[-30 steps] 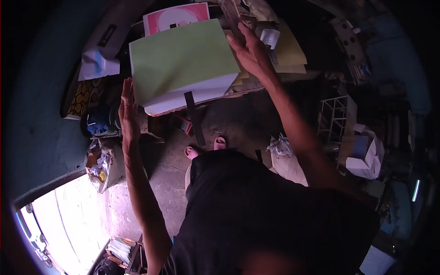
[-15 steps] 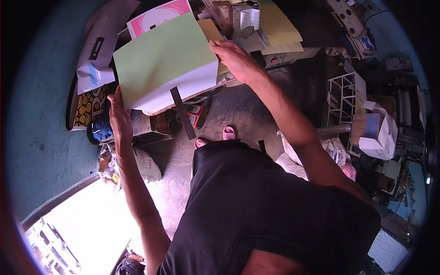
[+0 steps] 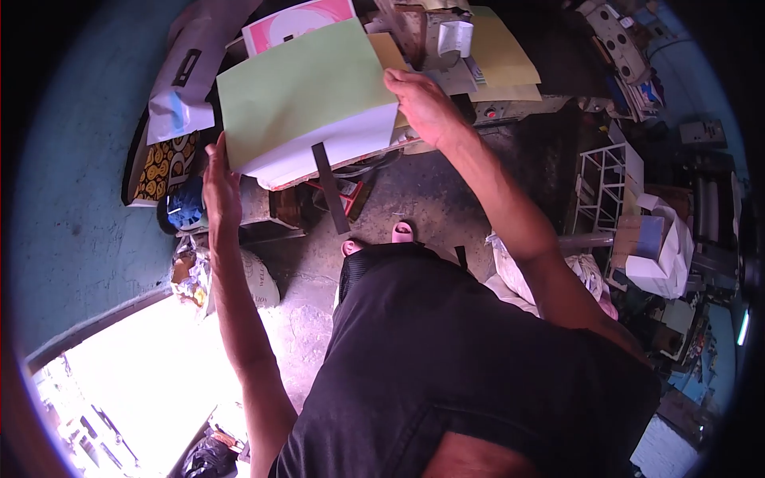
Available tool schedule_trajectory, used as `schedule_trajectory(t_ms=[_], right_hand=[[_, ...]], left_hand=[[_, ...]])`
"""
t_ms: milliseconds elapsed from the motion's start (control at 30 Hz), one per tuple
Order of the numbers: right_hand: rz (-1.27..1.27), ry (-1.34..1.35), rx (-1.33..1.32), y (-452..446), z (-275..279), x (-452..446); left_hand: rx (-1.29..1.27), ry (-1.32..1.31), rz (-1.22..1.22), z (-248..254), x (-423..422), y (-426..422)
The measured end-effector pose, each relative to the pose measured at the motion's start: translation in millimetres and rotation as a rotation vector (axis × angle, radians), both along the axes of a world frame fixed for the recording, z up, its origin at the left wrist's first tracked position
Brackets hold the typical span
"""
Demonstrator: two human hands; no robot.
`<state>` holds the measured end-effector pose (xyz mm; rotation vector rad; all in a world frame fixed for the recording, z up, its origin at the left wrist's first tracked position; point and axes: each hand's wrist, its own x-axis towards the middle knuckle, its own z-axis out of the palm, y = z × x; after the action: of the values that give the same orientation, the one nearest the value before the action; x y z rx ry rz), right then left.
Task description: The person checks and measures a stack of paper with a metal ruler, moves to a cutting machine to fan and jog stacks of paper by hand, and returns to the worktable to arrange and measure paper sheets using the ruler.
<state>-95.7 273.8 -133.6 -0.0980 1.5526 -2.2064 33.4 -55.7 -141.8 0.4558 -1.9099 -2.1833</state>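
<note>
Grip of left hand [image 3: 222, 190] and right hand [image 3: 424, 105] flanks the green sheet [image 3: 303, 84].

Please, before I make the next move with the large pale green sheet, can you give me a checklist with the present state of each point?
1. Left hand at left edge of the large pale green paper sheet: ok.
2. Right hand at its right edge: ok.
3. Firm grip on both sides: cannot tell; finger pressure does not show.
4. Top of the green sheet free of loose objects: ok.
5. White paper fully covered by it: not ok; a band shows along the near side.
6. Long, dark, flat strip away from the paper: cannot tell; they overlap in view, contact unclear.
</note>
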Motion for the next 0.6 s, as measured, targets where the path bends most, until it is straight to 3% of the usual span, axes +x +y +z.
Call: schedule_trajectory(t_ms=[133,200,300,367,400,467,600], right_hand=[[0.04,0.006,0.046,3.5,16.9,7.2],[0.008,-0.008,0.048,7.4,17.2,9.1],[-0.009,-0.001,0.073,7.6,13.6,10.1],[-0.023,0.018,0.105,10.1,6.8,8.9],[-0.029,0.022,0.094,8.6,6.4,10.0],[-0.037,0.029,0.089,8.8,7.5,10.8],[-0.001,0.031,0.085,9.7,8.5,11.1]], left_hand=[[-0.093,0.025,0.039,7.6,7.3,12.0],[-0.131,0.233,-0.033,8.6,11.6,18.9],[-0.302,0.252,-0.073,8.6,17.1,21.0],[-0.547,0.228,-0.028,16.8,17.8,29.2],[-0.538,0.232,-0.03,14.8,16.4,29.6],[-0.835,0.226,0.052,11.3,13.4,28.4],[-0.852,0.194,0.101,-0.8,10.6,22.4]])
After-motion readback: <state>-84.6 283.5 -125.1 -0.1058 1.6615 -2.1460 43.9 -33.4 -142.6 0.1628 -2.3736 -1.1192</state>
